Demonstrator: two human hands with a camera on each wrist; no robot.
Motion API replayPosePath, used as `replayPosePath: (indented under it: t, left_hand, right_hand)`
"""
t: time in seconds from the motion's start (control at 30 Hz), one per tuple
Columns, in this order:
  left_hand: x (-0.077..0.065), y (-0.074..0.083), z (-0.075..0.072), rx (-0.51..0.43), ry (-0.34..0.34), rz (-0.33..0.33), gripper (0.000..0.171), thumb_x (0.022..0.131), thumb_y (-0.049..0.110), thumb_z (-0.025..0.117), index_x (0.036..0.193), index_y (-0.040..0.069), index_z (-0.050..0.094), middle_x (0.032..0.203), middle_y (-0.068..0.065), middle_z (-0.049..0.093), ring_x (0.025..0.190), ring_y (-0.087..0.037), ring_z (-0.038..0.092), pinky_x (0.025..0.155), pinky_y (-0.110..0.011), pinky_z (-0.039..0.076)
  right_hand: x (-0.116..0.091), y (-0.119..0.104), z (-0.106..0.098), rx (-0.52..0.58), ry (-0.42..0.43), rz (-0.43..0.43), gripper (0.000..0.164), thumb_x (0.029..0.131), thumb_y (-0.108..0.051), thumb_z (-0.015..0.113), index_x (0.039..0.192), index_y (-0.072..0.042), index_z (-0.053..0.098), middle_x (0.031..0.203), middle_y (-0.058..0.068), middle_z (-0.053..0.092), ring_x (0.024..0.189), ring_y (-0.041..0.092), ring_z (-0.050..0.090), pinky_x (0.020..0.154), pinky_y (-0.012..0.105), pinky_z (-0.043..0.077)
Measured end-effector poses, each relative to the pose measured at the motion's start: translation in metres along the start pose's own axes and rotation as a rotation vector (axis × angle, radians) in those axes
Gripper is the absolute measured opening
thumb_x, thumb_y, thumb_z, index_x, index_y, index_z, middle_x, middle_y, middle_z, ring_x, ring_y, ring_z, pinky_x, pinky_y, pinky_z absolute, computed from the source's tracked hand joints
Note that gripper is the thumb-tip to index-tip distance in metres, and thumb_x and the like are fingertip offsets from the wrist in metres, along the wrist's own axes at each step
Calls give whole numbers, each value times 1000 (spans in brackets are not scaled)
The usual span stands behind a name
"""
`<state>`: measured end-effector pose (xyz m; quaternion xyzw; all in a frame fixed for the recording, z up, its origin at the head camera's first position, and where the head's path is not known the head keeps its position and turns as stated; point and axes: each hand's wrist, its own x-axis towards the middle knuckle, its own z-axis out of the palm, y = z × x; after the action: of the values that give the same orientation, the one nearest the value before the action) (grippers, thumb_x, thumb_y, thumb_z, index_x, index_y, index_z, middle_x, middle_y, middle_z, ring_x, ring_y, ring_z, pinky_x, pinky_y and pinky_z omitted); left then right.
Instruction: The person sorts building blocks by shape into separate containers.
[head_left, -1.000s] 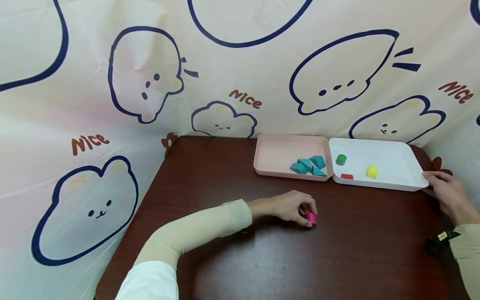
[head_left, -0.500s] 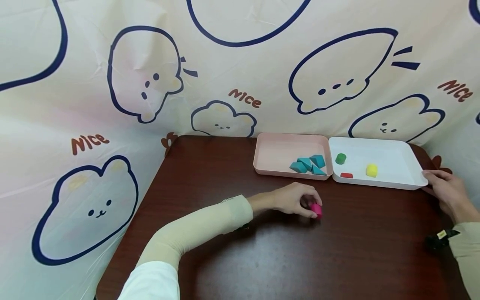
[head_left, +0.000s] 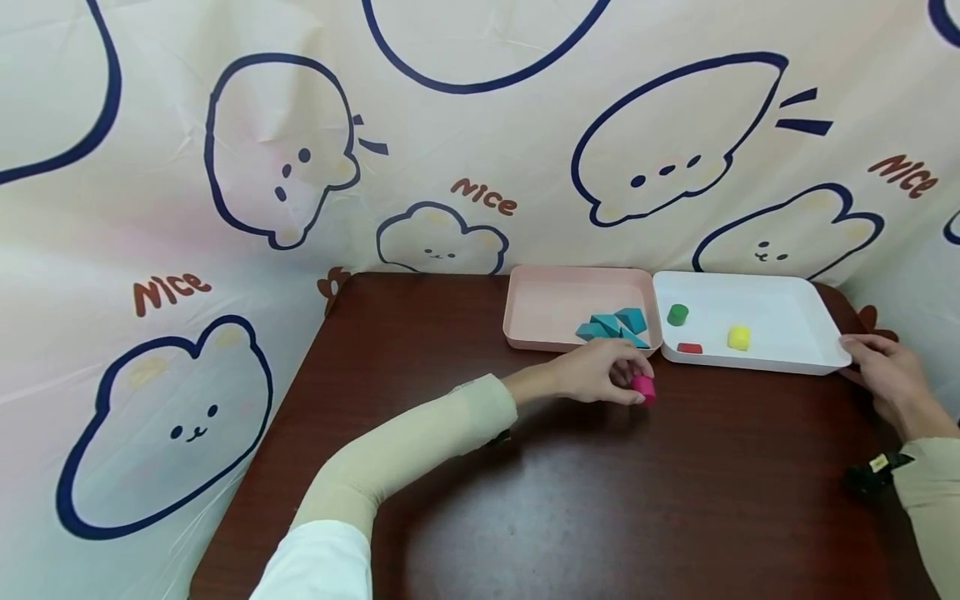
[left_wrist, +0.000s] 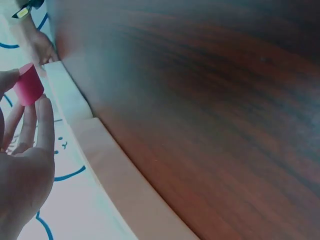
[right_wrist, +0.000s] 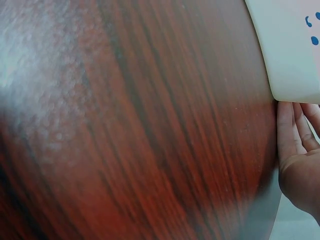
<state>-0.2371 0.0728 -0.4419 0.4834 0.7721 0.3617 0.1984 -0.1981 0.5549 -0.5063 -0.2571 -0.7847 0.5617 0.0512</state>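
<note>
My left hand pinches a magenta cylinder block between thumb and fingertips, just in front of the spot where the two trays meet. The left wrist view shows the same cylinder held at the fingertips, with the tray walls beyond it. At the far right, my right hand grips the front right corner of the white tray, thumb at the rim and fingers below it. Inside that tray are a green cylinder, a yellow block and a red block.
Left of the white tray, side by side with it, stands a pink tray holding several teal angular blocks. Both trays lie along the back edge of the dark brown table. A printed curtain hangs behind and at the sides.
My left hand has carried the magenta cylinder away from me and slightly right, closer to the trays. The right hand stays at the white tray's corner.
</note>
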Motion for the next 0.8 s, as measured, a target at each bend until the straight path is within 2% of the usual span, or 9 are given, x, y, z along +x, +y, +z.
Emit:
replayPosePath:
  t: [0.23, 0.4, 0.53, 0.8]
  left_hand:
    - [6, 2, -6, 28, 55, -38, 32, 97, 19, 80, 125, 7, 68, 112, 2, 65, 99, -5, 62, 88, -13, 55]
    - [8, 0, -8, -2, 68, -58, 31, 97, 19, 81, 123, 8, 68, 110, 4, 66, 101, -9, 64, 90, -15, 56]
    - [11, -2, -12, 0, 80, -50, 31, 96, 19, 82, 122, 8, 69, 109, 4, 67, 102, -12, 66, 89, -14, 56]
    - [16, -3, -21, 12, 170, -63, 30, 95, 20, 82, 121, 9, 71, 109, 5, 68, 102, -15, 67, 93, -19, 57]
  right_hand:
    - [-1, -2, 1, 11, 16, 0, 4, 108, -35, 59, 109, -39, 59, 111, -18, 43, 86, -9, 47, 63, 10, 55]
    - [-1, -2, 2, -11, 24, 5, 4, 109, -35, 57, 109, -39, 58, 113, -13, 44, 86, -8, 47, 60, 10, 55]
    - [-1, -1, 2, -14, 26, 3, 4, 109, -35, 57, 108, -39, 58, 113, -11, 44, 85, -8, 47, 59, 10, 54]
    - [0, 1, 3, 21, 27, -5, 5, 108, -33, 58, 106, -37, 61, 109, -16, 44, 85, -9, 49, 58, 10, 54]
